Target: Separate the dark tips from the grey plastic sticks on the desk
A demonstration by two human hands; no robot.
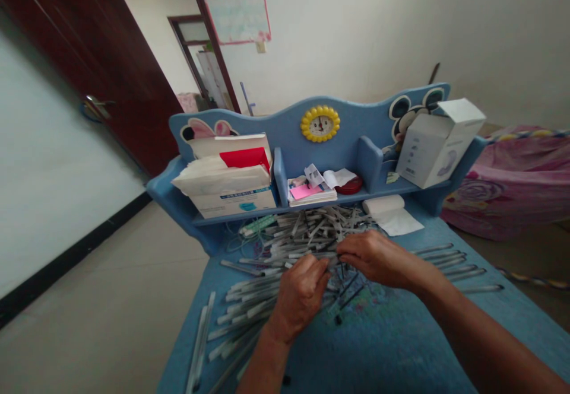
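Over the middle of the blue desk (pixel 401 334), my left hand (pixel 303 293) and my right hand (pixel 369 257) are close together, fingers pinched. A short stretch of a thin grey tube (pixel 333 259) shows between them, and both hands appear closed on it; my fingers cover the rest. Behind the hands lies a tangled heap of thin grey-white tubes (pixel 307 228), pen-like in shape. More tubes (pixel 249 305) lie in a loose bundle left of my left hand. Several dark-ended tubes (pixel 445 257) rest in a row beyond my right forearm. Small dark sticks (pixel 350 290) lie below my hands.
Along the desk's back runs a blue shelf with a carton of papers (pixel 240 198), a notepad stack (pixel 312 195), a yellow flower-shaped clock (pixel 320 124) and a white box (pixel 439 142). A white paper roll (pixel 385 204) lies under the shelf. Pink cloth (pixel 512 186) hangs at right.
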